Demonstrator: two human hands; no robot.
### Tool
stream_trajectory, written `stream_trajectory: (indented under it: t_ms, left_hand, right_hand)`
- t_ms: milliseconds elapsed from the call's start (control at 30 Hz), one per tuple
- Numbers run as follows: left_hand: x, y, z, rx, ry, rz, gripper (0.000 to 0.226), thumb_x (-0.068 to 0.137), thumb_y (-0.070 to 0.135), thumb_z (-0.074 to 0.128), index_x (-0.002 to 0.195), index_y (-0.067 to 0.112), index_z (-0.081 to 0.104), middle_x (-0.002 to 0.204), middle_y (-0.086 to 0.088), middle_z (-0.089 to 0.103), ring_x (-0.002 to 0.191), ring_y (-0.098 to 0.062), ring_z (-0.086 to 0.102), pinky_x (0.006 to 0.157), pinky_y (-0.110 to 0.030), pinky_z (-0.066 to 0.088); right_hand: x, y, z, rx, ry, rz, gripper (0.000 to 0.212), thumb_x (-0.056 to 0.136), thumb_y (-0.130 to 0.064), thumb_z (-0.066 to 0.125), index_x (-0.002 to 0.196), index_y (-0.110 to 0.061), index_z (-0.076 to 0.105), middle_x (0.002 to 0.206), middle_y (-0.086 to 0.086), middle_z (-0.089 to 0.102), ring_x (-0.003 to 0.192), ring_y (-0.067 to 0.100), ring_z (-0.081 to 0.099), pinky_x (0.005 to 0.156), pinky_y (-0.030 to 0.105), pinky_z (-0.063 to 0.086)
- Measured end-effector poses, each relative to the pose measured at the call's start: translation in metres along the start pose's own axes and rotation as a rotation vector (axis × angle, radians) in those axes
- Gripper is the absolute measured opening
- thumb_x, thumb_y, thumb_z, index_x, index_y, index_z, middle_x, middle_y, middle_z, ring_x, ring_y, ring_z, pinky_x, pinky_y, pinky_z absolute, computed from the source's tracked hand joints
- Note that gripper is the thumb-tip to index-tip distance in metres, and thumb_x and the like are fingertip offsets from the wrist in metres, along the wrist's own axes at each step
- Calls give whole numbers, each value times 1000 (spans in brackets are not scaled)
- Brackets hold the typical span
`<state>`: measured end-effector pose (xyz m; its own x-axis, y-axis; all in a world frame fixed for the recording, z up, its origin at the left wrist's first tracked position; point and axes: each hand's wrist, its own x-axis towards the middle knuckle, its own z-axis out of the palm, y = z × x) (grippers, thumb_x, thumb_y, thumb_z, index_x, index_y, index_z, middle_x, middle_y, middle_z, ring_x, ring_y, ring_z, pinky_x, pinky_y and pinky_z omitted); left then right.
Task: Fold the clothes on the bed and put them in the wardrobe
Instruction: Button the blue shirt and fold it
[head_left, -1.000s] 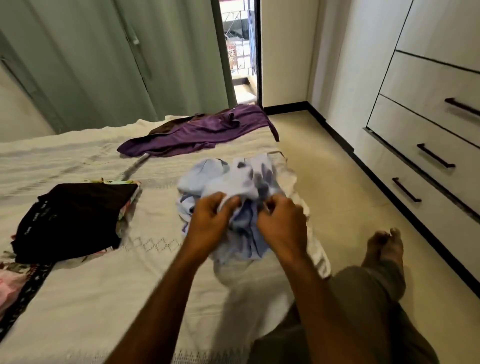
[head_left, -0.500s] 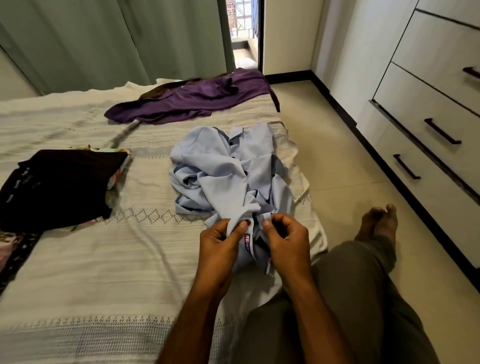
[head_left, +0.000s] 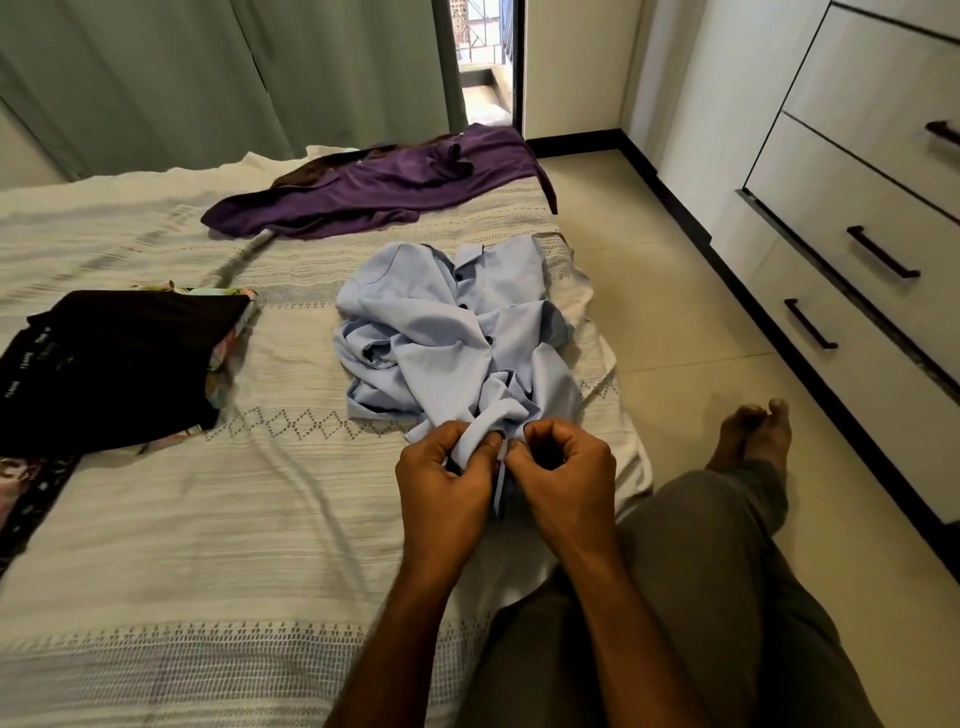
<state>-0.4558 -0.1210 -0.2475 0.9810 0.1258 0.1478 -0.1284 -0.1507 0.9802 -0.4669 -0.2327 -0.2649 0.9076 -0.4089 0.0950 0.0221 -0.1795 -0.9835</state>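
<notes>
The light blue shirt (head_left: 457, 332) lies crumpled on the right half of the bed (head_left: 218, 519), close to the bed's right edge, with its dark buttons facing up. Its near end is gathered between both hands.

The left hand (head_left: 441, 483) grips a bunched fold of the shirt's near edge, fingers curled around the cloth. The right hand (head_left: 563, 478) sits just beside it, touching or nearly touching it, with thumb and forefinger pinching the same edge (the remaining fingers are curled in toward the palm).

The purple garment (head_left: 374, 187) lies spread at the far end of the bed, well apart from the shirt. A black folded garment (head_left: 114, 358) rests on the left side of the bed, on top of a floral-patterned piece (head_left: 228, 348) whose edge shows at its right.

The wardrobe (head_left: 872, 218) stands along the right side of the room, its drawers closed, with dark bar handles. The person's leg in grey trousers (head_left: 691, 571) extends off the right side of the bed, the bare foot (head_left: 753, 436) over the tiled floor (head_left: 675, 312). Green curtains (head_left: 234, 78) hang beyond the far end of the bed.
</notes>
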Motion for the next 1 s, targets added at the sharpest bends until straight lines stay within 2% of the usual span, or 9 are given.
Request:
stream_trajectory:
  t_ms: [100, 233, 400, 533, 733, 900, 1000]
  left_hand:
    - [-2, 2, 3, 43, -5, 30, 10, 89, 4, 72, 83, 11, 76, 70, -4, 69, 67, -23, 65, 60, -30, 52]
    - [1, -1, 3, 68, 11, 18, 10, 88, 5, 73, 84, 13, 78, 71, -4, 69, 68, -25, 65, 60, -33, 52]
    - [2, -4, 2, 66, 10, -15, 11, 87, 9, 74, 78, 15, 77, 68, -5, 68, 65, -25, 64, 59, -33, 51]
    - [0, 0, 2, 1, 3, -74, 15, 88, 6, 73, 74, 9, 74, 68, -14, 65, 62, -13, 59, 58, -29, 49]
    - [-3, 1, 6, -97, 26, -143, 12, 90, 5, 70, 79, 1, 73, 70, -21, 65, 61, -14, 59, 57, -29, 50]
    - [-2, -2, 6, -73, 55, -145, 13, 90, 4, 70, 77, 1, 72, 71, -22, 65, 61, -15, 58, 58, -32, 50]
    - [0, -5, 1, -75, 58, -150, 13, 89, 4, 71, 76, 6, 74, 71, -19, 67, 64, -19, 61, 60, -36, 53]
  right_hand:
    - [0, -1, 0, -16, -7, -39, 10, 82, -10, 80, 79, -18, 73, 71, -9, 72, 70, 8, 69, 65, 19, 57]
    - [-2, -3, -3, -28, -5, -91, 15, 82, -9, 80, 82, -22, 73, 75, -13, 72, 74, 3, 70, 69, 14, 55]
    - [-2, -6, -4, -30, 7, -124, 23, 83, -7, 79, 81, -29, 72, 74, -17, 72, 74, 2, 70, 70, 15, 56]
    - [-2, -6, -4, -10, -5, -119, 29, 83, -7, 79, 81, -34, 71, 75, -18, 72, 74, 3, 71, 71, 17, 57]
    - [-1, -2, -2, 11, 6, -84, 12, 83, -9, 79, 85, -20, 78, 77, -11, 75, 74, 7, 72, 71, 26, 61]
    - [-1, -2, -3, -67, -44, -196, 8, 83, -9, 79, 82, -17, 78, 75, -18, 72, 74, 2, 70, 71, 16, 56]
    - [-1, -1, -5, -52, -136, -228, 8, 87, -9, 75, 89, -15, 79, 82, -14, 75, 81, 2, 71, 76, 17, 56]
